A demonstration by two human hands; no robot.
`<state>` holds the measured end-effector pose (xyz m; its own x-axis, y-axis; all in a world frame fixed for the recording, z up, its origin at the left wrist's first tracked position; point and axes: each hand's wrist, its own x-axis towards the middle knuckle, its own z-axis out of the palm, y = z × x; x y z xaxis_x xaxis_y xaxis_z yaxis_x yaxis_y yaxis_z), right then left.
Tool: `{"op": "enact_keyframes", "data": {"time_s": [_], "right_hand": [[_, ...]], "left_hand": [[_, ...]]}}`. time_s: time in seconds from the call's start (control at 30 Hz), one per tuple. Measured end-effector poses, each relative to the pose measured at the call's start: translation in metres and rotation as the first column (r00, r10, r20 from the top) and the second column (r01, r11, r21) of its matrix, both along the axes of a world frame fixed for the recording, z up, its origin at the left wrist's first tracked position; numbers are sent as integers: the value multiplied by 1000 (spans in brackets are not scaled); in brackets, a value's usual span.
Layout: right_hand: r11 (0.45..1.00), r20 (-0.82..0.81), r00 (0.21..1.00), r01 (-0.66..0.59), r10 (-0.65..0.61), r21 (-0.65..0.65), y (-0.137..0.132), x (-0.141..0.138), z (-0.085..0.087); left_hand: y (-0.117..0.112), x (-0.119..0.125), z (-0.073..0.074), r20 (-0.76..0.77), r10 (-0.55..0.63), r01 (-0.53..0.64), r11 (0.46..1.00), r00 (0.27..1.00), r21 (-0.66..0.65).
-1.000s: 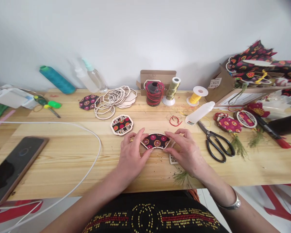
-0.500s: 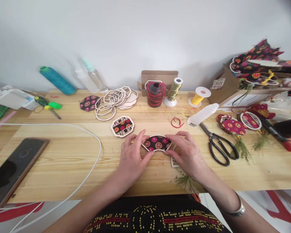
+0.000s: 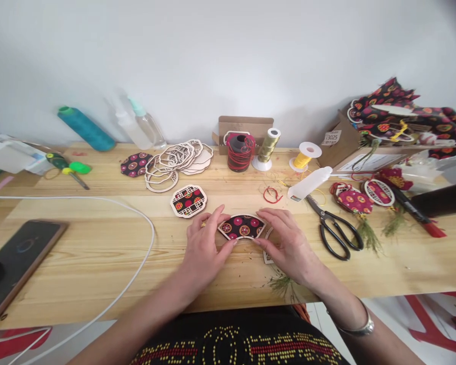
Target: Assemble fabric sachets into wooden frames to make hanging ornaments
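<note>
A fan-shaped wooden piece (image 3: pixel 242 226) covered in dark fabric with red and orange circles lies near the front middle of the wooden table (image 3: pixel 99 253). My left hand (image 3: pixel 203 245) pinches its left end and my right hand (image 3: pixel 287 242) pinches its right end. Under my right hand a pale wooden lattice piece (image 3: pixel 267 257) is partly hidden. A finished fabric-and-lattice piece (image 3: pixel 189 201) lies just behind my left hand.
Black scissors (image 3: pixel 336 229), a white glue bottle (image 3: pixel 309 183) and thread spools (image 3: pixel 240 152) sit behind and to the right. A pile of wooden frames (image 3: pixel 177 159) lies at the back. A phone (image 3: pixel 13 263) and white cable (image 3: pixel 137 263) are at the left.
The view has shifted a little. Both hands stay on the fan-shaped piece, with only small finger movements along its edges.
</note>
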<state>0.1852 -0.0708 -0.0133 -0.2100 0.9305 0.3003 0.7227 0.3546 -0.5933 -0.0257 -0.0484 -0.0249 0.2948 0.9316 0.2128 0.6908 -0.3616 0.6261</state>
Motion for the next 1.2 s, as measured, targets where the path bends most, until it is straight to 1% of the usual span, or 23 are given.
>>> {"op": "enact_keyframes", "data": {"time_s": [0.13, 0.23, 0.37, 0.57, 0.73, 0.87, 0.93, 1.03, 1.13, 1.2], "right_hand": [[986, -1, 991, 133, -134, 103, 2, 9, -1], [972, 18, 978, 202, -206, 123, 3, 17, -2], [975, 56, 979, 189, -196, 118, 2, 17, -3], [977, 59, 980, 180, -188, 114, -2, 12, -1], [961, 76, 965, 238, -250, 143, -5, 27, 3], [947, 106, 948, 282, -299, 151, -10, 38, 3], [956, 132, 951, 264, -280, 132, -12, 39, 2], [975, 234, 948, 195, -216, 108, -12, 36, 1], [986, 355, 921, 125, -157, 110, -9, 32, 1], [992, 406, 907, 82, -114, 94, -5, 30, 2]], "left_hand": [[-1, 0, -1, 5, 6, -6, 1000, 1000, -17], [0, 0, 0, 3, 3, -3, 1000, 1000, -27], [0, 0, 1, 6, 0, 0, 1000, 1000, -24], [-1, -1, 1, 1, -9, 9, 1000, 1000, -26], [-2, -1, -1, 10, -11, 11, 1000, 1000, 11], [-2, -2, -3, 59, 3, -8, 997, 998, 76], [-2, -3, -3, 92, 12, -24, 992, 996, 120], [-2, -4, -4, 133, 7, -32, 982, 991, 186], [-3, -5, -4, 161, -10, -29, 971, 987, 239], [-3, -4, -3, 167, -16, -29, 964, 986, 263]]}}
